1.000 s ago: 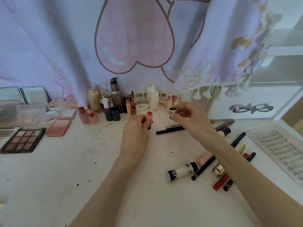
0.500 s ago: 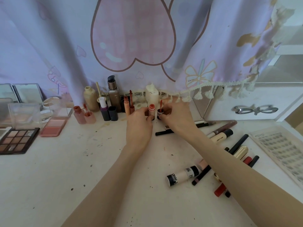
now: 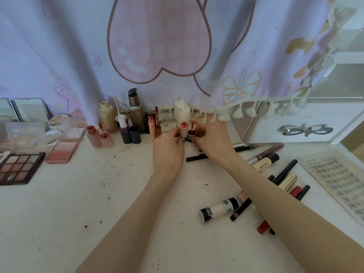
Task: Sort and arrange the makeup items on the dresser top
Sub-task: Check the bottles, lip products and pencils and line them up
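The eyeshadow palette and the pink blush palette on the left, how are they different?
The eyeshadow palette has a black frame and many small brown squares; the blush palette has a pink case and broad pink bands. The eyeshadow palette looks bigger and lies nearer the front edge; the blush palette lies further back, by the small bottles. Both lie flat and open on the dresser top.

Two bare forearms come in from the bottom edge, ending in the left grip and the right grip. No sleeves reach the wrists. Fingers are slim; whether the nails are painted cannot be told.
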`<action>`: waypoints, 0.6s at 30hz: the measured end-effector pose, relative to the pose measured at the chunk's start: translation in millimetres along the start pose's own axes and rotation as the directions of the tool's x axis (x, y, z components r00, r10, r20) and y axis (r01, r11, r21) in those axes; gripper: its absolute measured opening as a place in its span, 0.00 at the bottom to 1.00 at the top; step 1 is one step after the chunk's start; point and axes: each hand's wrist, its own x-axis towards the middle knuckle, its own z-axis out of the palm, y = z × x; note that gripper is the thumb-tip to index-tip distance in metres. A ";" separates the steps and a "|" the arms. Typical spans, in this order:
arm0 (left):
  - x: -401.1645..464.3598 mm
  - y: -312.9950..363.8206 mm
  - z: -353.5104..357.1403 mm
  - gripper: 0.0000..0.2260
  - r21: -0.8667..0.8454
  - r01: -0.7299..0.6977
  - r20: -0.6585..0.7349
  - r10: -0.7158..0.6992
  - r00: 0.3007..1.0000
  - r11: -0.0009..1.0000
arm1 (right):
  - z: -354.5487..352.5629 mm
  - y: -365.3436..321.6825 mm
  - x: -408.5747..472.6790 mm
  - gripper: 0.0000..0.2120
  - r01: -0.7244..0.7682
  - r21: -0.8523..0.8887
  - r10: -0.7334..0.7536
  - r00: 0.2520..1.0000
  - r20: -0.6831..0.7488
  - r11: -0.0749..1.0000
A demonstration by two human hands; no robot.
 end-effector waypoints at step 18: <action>-83.1 37.4 -53.4 0.10 -0.004 -0.231 0.619 0.184 0.764 0.973 | -79.5 24.7 -122.9 0.09 0.142 0.041 -0.147 0.972 0.181 0.989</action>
